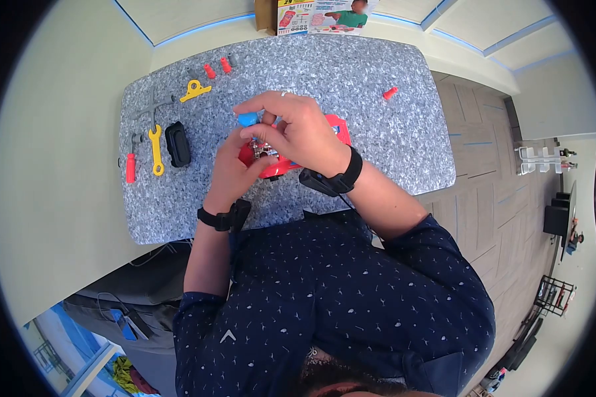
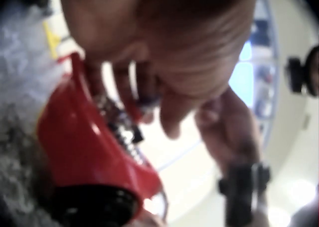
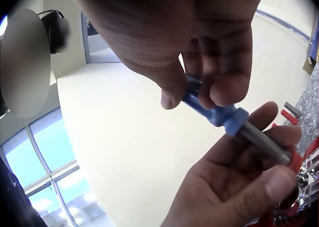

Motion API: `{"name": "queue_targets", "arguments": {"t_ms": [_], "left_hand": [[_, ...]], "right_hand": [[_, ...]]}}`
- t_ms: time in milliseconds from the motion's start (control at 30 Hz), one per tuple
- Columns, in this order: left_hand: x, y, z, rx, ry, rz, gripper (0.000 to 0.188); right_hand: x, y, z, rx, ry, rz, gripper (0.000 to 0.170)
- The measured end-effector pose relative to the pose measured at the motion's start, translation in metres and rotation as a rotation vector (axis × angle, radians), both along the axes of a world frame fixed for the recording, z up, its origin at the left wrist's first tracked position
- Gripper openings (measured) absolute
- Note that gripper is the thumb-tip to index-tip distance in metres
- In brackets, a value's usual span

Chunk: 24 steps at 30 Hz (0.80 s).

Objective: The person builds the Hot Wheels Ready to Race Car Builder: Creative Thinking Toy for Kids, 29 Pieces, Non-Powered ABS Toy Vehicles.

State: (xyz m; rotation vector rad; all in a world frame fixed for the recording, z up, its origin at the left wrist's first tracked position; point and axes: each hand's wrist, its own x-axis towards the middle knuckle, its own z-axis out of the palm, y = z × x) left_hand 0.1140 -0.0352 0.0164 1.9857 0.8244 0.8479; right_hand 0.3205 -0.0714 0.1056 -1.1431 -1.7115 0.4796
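My right hand [image 1: 304, 129] grips the blue handle of a toy screwdriver [image 3: 214, 112], with thumb and fingers curled round it. Its grey shaft points down toward my left hand [image 1: 230, 172]. There, in the right wrist view, the left thumb and fingers pinch a small red screw [image 3: 296, 162] at the shaft's tip, mostly hidden by the fingers. Both hands are over a red toy car [image 1: 340, 127], whose silvery engine part [image 2: 124, 130] shows beside the left fingers. The left wrist view is blurred.
On the table's left lie a yellow wrench [image 1: 155, 151], a black tray-like part [image 1: 177, 144], a red piece [image 1: 130, 168], a grey cross-shaped tool [image 1: 155, 106] and a yellow part [image 1: 195, 90]. Red screws [image 1: 226, 65] lie behind; another red screw [image 1: 391, 93] lies right. A printed box [image 1: 324, 16] stands at the back.
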Motion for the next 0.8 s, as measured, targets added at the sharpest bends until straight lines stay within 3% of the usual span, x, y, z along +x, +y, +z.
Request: {"name": "queue_targets", "arguments": {"t_ms": [233,367,433,500,567,633,700,800], "left_hand": [[0.005,-0.007,-0.001,-0.105,0.06,0.011,0.061],[0.005,-0.005,0.003,-0.212,0.113,0.016,0.062],[0.006,-0.005,0.006,-0.119,0.071,-0.002,0.064],[0.007,-0.004,0.009,-0.062,0.039,-0.029,0.068],[0.007,-0.002,0.011,-0.045,0.025,-0.068,0.072],[0.006,-0.003,0.01,-0.081,0.014,-0.082,0.074],[0.008,0.001,0.01,-0.084,0.012,-0.102,0.075],[0.009,0.002,0.009,-0.07,0.026,-0.12,0.076]], "right_hand": [[0.0,-0.002,0.0,-0.007,-0.019,-0.013,0.034],[0.002,-0.004,-0.006,0.092,0.019,0.008,0.036],[0.014,-0.007,-0.007,0.193,0.026,0.017,0.037],[0.027,-0.017,-0.005,0.076,0.489,-0.109,0.037],[0.082,-0.024,0.003,-0.015,0.599,-0.305,0.035],[0.139,-0.023,-0.002,0.004,-0.038,-0.808,0.038],[0.195,-0.028,-0.021,-0.237,-0.419,-1.001,0.047],[0.255,-0.031,-0.069,-0.375,-0.547,-1.07,0.042]]}}
